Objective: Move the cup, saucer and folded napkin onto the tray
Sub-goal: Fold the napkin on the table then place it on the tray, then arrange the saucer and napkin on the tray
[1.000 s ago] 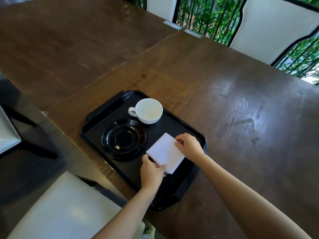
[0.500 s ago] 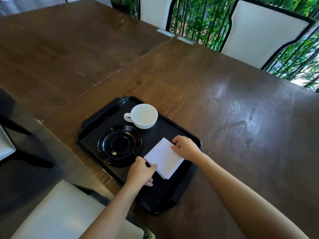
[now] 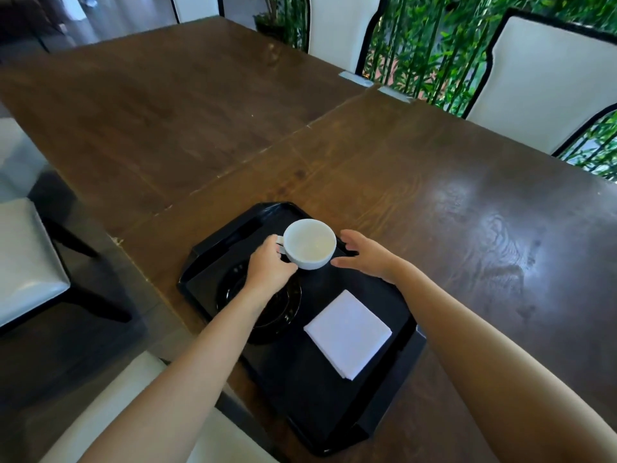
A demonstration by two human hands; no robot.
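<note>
A black tray [image 3: 300, 396] lies at the near edge of the wooden table. On it stand a white cup [image 3: 310, 243] at the far side, a black saucer [image 3: 283, 309] partly hidden under my left forearm, and a white folded napkin [image 3: 347, 334] lying flat, untouched. My left hand [image 3: 267, 267] grips the cup by its handle. Just right of the cup hovers my right hand [image 3: 367, 253], fingers spread, holding nothing.
The dark wooden table [image 3: 434, 195] stretches away, with a seam down its middle. White-cushioned chairs stand at the far side [image 3: 541, 85], at the left [image 3: 23, 262] and right below me [image 3: 133, 412]. Green bamboo fills the background.
Both hands have left the napkin, which now lies flat on the tray. They moved up to the cup; my left hand has taken its handle.
</note>
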